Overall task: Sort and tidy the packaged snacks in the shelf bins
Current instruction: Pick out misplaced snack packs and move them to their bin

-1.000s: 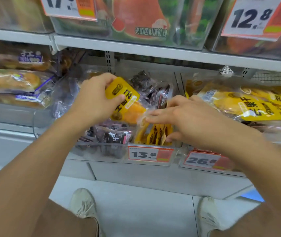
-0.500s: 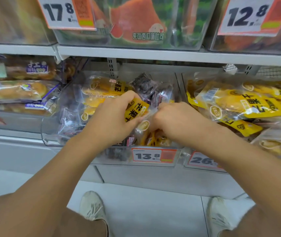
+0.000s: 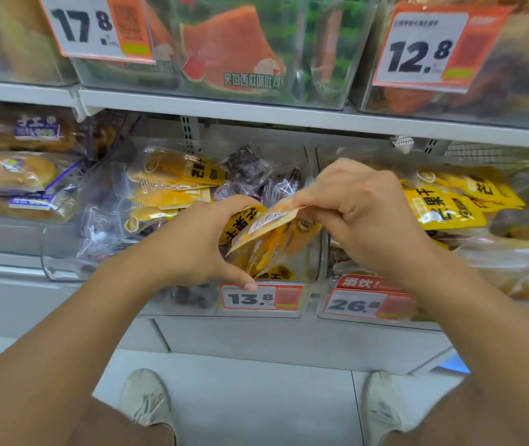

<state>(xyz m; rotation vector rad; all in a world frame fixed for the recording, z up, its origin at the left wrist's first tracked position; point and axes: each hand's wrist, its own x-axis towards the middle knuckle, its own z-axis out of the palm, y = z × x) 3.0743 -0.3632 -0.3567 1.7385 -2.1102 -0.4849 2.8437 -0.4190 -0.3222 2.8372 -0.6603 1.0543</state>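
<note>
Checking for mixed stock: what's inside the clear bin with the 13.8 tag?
Inside the clear bin: yellow mango packets, dark purple packets. Both hands and their packets hide the front.

The grey shelf (image 3: pixel 256 336) carries clear bins (image 3: pixel 316 262) of packaged snacks (image 3: pixel 173 175).

Person, head-cam view. Both forearms bare, no sleeves, watch or rings seen. Left hand (image 3: pixel 192 246) and right hand (image 3: pixel 366 214) ungloved; nails short, unpainted, thumbnail of left hand visible. Bare knees at lower frame edges, no trouser fabric seen. Left shoe (image 3: pixel 145 397) and right shoe (image 3: pixel 382 410): off-white, low-cut sneakers w/ laces, uppers scuffed and grubby.
</note>
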